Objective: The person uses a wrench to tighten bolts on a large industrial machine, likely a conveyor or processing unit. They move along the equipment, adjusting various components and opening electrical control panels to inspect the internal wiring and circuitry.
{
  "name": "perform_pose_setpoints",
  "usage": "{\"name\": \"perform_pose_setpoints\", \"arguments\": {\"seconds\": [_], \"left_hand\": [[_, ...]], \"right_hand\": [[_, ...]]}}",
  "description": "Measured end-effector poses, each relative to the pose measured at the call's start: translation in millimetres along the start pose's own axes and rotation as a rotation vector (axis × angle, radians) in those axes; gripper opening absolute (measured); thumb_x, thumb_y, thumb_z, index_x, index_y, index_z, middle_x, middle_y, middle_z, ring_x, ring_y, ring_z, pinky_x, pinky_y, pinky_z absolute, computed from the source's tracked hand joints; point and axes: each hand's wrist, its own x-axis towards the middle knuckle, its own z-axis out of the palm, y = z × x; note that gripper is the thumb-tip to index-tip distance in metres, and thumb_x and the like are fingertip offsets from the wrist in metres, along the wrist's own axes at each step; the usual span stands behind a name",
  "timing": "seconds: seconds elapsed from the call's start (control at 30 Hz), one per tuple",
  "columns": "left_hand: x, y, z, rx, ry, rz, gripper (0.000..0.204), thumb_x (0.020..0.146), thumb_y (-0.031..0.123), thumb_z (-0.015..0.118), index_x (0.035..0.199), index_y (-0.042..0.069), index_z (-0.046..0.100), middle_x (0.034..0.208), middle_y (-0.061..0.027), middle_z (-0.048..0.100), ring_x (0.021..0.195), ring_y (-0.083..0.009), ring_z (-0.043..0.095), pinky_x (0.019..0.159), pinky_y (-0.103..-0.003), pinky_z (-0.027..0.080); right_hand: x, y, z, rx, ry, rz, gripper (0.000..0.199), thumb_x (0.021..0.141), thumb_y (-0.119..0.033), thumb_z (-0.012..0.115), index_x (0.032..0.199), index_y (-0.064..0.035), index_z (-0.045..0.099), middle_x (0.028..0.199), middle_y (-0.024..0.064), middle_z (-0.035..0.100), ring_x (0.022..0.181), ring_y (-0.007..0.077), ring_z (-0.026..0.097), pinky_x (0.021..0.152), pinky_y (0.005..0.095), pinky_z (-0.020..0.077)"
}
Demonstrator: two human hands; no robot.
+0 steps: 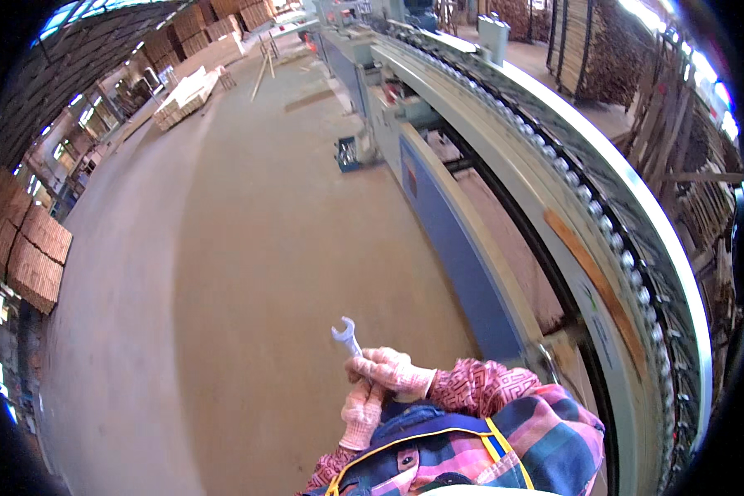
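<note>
A silver open-end wrench (349, 339) sticks up out of my two closed hands, its forked jaw pointing up and away from me. My right hand (392, 369), in a pale pinkish work glove, comes in from the right and wraps round the shaft just below the jaw. Directly beneath it and touching it, my left hand (362, 411), gloved the same way, closes round the lower part. The rest of the handle is hidden by the gloves. Both hands are in front of my waist, over the floor.
On my right runs a long machine with a blue side panel (463, 256) and a chain of rollers (582, 190). A wooden strip (595, 285) lies along its bed. A small blue bin (349, 159) stands by its base. Lumber stacks (40, 256) stand left; a board pile (186, 97) lies farther off.
</note>
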Motion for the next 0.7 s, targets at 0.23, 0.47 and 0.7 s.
{"name": "perform_pose_setpoints", "arguments": {"seconds": [0.23,0.47,0.7], "left_hand": [[251,10,-48,0.117,-0.304,0.109,0.026,0.094,0.034,0.059,0.101,0.010,0.067,0.084,-0.0120,0.068,0.076,-0.0253,0.065,0.068,-0.037,0.049],[444,87,-63,0.269,-0.610,0.078,0.029,0.091,0.041,0.059,0.102,0.015,0.067,0.086,-0.0121,0.068,0.082,-0.0282,0.067,0.073,-0.038,0.050],[636,153,-24,0.319,-0.649,-0.019,0.030,0.093,0.036,0.060,0.109,0.012,0.066,0.086,-0.0076,0.070,0.080,-0.0202,0.067,0.072,-0.033,0.050]], "right_hand": [[192,-60,-77,0.123,0.242,-0.001,0.033,0.096,-0.035,0.055,0.106,-0.0062,0.065,0.096,0.0065,0.067,0.094,0.0150,0.062,0.085,0.0305,0.0488],[298,-153,-173,-0.151,0.416,0.098,0.033,0.094,-0.037,0.054,0.110,-0.0088,0.062,0.096,0.0083,0.068,0.093,0.0202,0.065,0.084,0.0341,0.0495],[438,-187,-314,-0.050,0.381,0.035,0.033,0.097,-0.035,0.052,0.112,-0.0078,0.063,0.097,0.0049,0.067,0.094,0.0169,0.062,0.085,0.0321,0.0487]]}}
